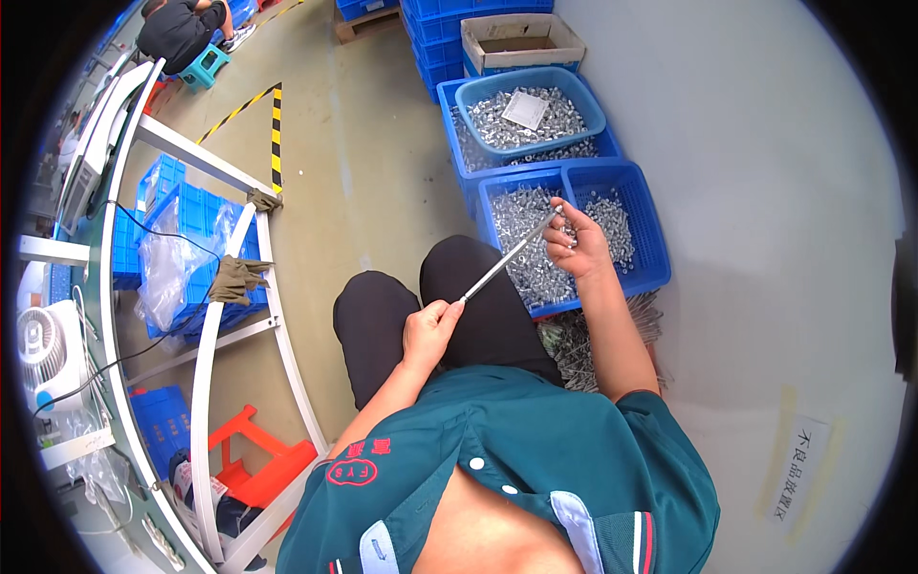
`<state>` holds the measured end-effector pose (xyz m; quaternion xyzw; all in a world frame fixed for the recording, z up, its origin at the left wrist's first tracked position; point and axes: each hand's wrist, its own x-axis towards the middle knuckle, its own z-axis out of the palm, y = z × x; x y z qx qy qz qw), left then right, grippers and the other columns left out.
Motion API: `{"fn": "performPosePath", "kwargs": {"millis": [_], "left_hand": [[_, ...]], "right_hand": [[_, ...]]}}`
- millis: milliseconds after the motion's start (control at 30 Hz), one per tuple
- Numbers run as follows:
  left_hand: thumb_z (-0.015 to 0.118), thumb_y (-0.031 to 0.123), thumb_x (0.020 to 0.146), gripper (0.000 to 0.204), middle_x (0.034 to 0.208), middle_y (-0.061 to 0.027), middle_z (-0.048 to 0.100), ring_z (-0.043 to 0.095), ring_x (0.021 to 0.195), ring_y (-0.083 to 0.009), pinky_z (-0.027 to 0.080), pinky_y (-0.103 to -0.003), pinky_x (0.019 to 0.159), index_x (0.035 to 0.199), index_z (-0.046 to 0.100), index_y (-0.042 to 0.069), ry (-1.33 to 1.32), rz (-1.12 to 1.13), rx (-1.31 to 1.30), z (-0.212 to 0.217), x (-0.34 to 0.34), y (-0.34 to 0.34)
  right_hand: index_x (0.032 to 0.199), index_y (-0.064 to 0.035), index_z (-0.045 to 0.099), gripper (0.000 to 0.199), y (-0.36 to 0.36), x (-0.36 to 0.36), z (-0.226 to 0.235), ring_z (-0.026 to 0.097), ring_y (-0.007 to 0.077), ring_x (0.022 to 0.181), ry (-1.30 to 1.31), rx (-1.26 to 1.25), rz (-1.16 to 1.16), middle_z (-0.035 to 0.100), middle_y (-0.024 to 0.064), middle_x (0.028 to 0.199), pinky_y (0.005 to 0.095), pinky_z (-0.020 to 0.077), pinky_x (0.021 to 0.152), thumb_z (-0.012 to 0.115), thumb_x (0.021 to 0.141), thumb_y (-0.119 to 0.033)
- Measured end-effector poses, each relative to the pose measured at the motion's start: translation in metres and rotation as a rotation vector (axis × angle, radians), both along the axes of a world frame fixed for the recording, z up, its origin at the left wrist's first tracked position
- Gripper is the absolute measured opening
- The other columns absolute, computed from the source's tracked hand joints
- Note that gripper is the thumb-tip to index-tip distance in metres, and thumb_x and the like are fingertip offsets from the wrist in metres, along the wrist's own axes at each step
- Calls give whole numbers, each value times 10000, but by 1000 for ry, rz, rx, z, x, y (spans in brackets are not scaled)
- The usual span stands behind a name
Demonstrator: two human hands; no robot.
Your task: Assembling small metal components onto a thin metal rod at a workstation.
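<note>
I sit with my knees up, holding a thin metal rod [507,258] between both hands. My left hand [430,330] grips its lower end above my left thigh. My right hand [577,241] pinches the upper end, reaching out over a blue crate [660,273] full of small shiny metal parts [535,239]. The rod slants up to the right across my right knee.
More blue crates and a blue basin [531,105] of metal parts stand behind, with a cardboard box [521,40]. A bundle of metal rods [579,349] lies by my right side. A white frame bench [206,316] with a fan [43,349] is left. Another person [182,29] sits far back.
</note>
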<state>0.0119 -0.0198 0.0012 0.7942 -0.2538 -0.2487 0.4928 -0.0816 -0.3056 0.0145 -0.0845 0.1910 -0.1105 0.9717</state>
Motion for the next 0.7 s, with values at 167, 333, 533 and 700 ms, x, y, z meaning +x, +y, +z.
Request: {"fn": "performPosePath", "kwargs": {"millis": [167, 333, 533, 700], "left_hand": [[621, 238, 876, 405, 528, 14, 306, 281, 527, -50, 264, -268, 437, 596, 427, 18, 0, 0, -22, -3, 0, 0], [623, 293, 862, 403, 495, -95, 361, 319, 438, -154, 312, -324, 425, 610, 478, 14, -49, -5, -17, -6, 1, 2], [620, 226, 878, 397, 535, 20, 310, 282, 534, -46, 264, -262, 443, 598, 426, 20, -9, -11, -25, -3, 1, 2], [617, 221, 882, 402, 548, 45, 308, 280, 543, -39, 256, -254, 448, 596, 413, 26, 66, 20, -43, -2, 2, 0]], "right_hand": [[1010, -42, 595, 203, 2, 3, -2, 362, 82, 451, -16, -9, 80, 491, 19, 655, 190, 257, 341, 489, 919, -190], [983, -15, 579, 182, 0, 1, 0, 359, 80, 447, 0, -5, 90, 494, 31, 663, 186, 252, 340, 500, 888, -148], [1002, 4, 555, 186, 0, 1, 16, 362, 64, 460, 189, -282, 92, 496, 33, 685, 174, 257, 352, 508, 887, -136], [1100, 6, 544, 280, 13, 0, 14, 363, 42, 490, 105, -313, 168, 489, 13, 754, 157, 270, 372, 468, 957, -223]]}}
